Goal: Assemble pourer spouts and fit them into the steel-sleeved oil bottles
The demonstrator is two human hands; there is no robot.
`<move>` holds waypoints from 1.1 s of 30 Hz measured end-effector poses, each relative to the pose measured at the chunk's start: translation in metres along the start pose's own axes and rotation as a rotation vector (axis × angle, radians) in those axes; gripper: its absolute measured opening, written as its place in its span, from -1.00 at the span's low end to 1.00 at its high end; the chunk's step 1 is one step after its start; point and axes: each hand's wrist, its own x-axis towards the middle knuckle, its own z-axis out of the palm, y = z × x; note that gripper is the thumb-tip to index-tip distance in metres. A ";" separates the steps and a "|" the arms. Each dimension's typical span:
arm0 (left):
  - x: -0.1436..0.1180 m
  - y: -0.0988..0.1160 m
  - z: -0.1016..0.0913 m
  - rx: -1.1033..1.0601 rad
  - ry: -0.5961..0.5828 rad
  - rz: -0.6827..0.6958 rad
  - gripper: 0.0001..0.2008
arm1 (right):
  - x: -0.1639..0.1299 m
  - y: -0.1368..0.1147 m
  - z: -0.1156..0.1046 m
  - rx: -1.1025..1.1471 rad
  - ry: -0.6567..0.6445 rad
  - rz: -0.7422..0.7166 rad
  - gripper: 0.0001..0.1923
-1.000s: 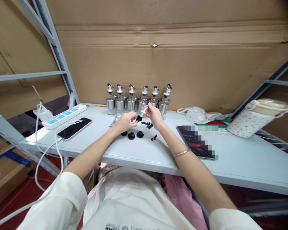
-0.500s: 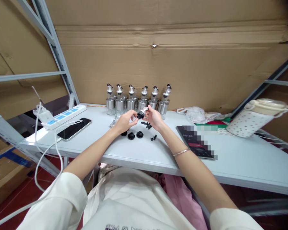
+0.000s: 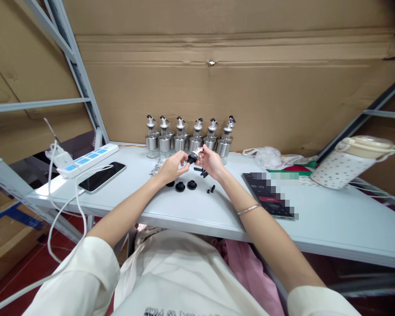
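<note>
Between my two hands, just above the table, a pour spout (image 3: 195,156) with a black ribbed stopper and a silvery top lies tilted. The fingers of my left hand (image 3: 173,168) pinch its black stopper end. At the silvery end, my right hand (image 3: 212,163) grips it with closed fingertips. Below the hands sit several round black stoppers (image 3: 180,186), one partly hidden by my left wrist. Small black plugs (image 3: 211,189) and thin black pieces (image 3: 202,171) lie near my right hand. Silvery parts (image 3: 156,167) show partly behind my left hand.
Several glass-and-steel oil bottles (image 3: 164,142) with spouts stand in rows along the cardboard wall (image 3: 250,101). A phone (image 3: 102,177) and a power strip (image 3: 88,160) with cables lie left. On the right are a larger phone (image 3: 256,186), a plastic bag (image 3: 266,156) and a dotted white flask (image 3: 340,164).
Hardly anything differs. Both hands keep their hold on the pour spout, with only a very slight shift of the fingers.
</note>
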 end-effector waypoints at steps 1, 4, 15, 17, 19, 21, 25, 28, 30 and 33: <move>0.000 0.000 0.000 -0.002 0.000 -0.001 -0.95 | 0.000 0.000 0.000 -0.005 -0.005 -0.002 -0.60; 0.000 0.000 -0.001 -0.006 -0.003 -0.002 -0.95 | -0.001 0.000 0.001 -0.015 -0.021 -0.003 -0.60; -0.002 -0.004 0.002 -0.007 -0.029 0.040 -0.43 | -0.003 0.003 0.002 -0.062 -0.071 0.018 -0.66; -0.002 -0.003 0.000 0.019 -0.062 0.074 -0.45 | -0.004 0.002 0.003 -0.064 -0.067 0.015 -0.68; -0.001 -0.001 -0.001 0.026 -0.073 0.090 -0.49 | -0.005 0.001 0.003 -0.058 -0.063 0.014 -0.69; -0.001 0.000 -0.003 0.021 -0.068 0.093 -0.52 | -0.006 0.000 0.004 -0.054 -0.067 0.014 -0.69; -0.001 0.000 -0.002 0.057 -0.065 0.042 -0.57 | -0.006 0.002 0.005 -0.094 -0.092 0.003 -0.65; 0.000 0.000 -0.001 0.094 -0.074 0.004 -0.62 | -0.006 0.003 0.005 -0.107 -0.111 -0.002 -0.63; 0.000 0.000 -0.001 0.105 -0.072 -0.004 -0.64 | -0.006 0.002 0.005 -0.095 -0.115 0.007 -0.64; 0.001 0.000 0.000 0.114 -0.062 -0.003 -0.65 | -0.006 0.002 0.006 -0.065 -0.114 0.031 -0.67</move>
